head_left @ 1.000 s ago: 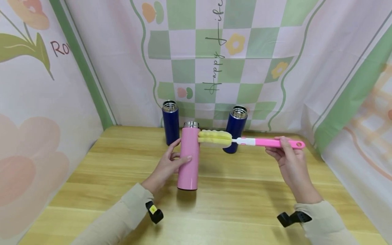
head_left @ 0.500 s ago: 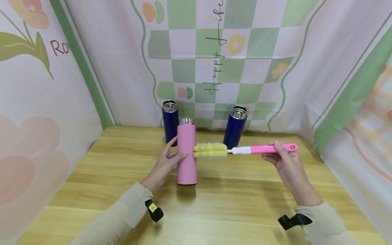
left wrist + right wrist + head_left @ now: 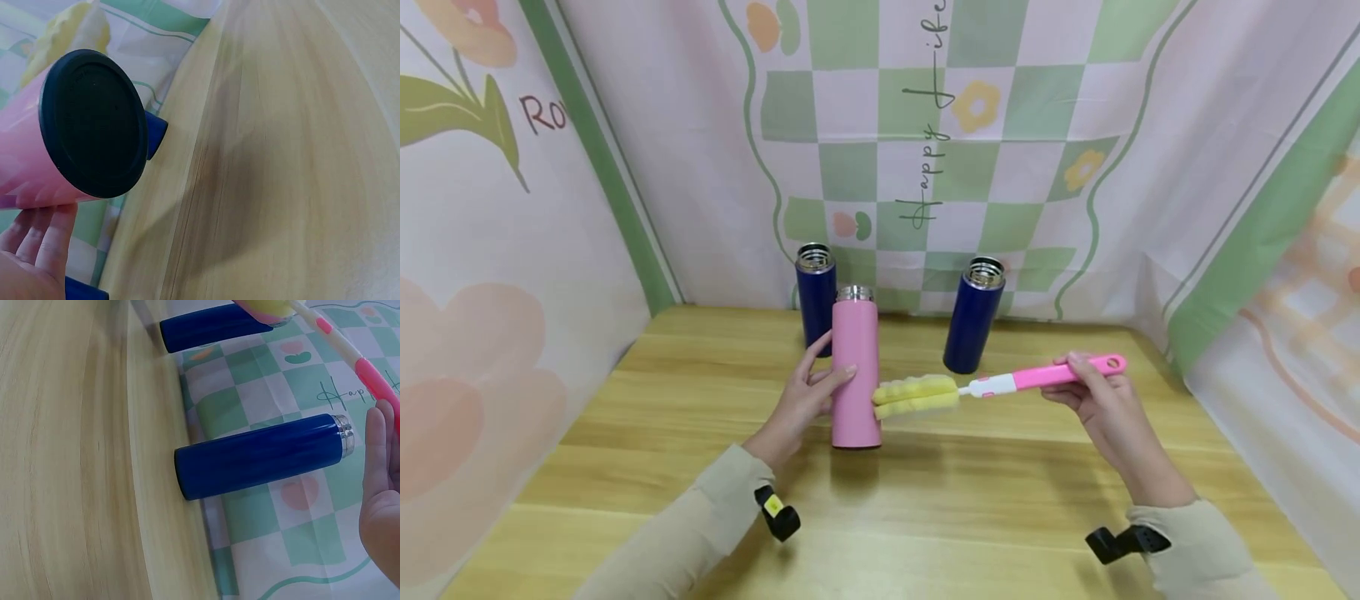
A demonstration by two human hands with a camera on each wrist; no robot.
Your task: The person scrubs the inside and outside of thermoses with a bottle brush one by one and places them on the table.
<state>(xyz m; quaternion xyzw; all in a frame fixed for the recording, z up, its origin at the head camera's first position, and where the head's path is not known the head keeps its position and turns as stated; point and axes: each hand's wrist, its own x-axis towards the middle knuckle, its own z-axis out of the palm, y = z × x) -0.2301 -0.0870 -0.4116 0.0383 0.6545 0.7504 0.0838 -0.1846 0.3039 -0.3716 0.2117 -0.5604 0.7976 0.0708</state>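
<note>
My left hand [image 3: 801, 404] grips a pink thermos bottle [image 3: 856, 375] around its middle, near the centre of the head view. The bottle is upright and uncapped, with a bare steel neck. In the left wrist view its black base [image 3: 94, 125] shows, raised off the table. My right hand [image 3: 1108, 408] holds a bottle brush by its pink handle [image 3: 1052, 375]. The brush lies nearly level, its yellow sponge head [image 3: 917, 396] right at the lower right side of the pink bottle. Some of the left fingers are hidden behind the bottle.
Two dark blue bottles without lids stand at the back of the wooden table [image 3: 970, 517]: a left one [image 3: 816, 300], partly behind the pink bottle, and a right one [image 3: 973, 317]. A printed curtain [image 3: 970, 175] hangs behind the table.
The brush has moved down along the pink bottle's side, from near its neck to its lower part, and now tilts slightly. The pink bottle has shifted a little left and up in the view.
</note>
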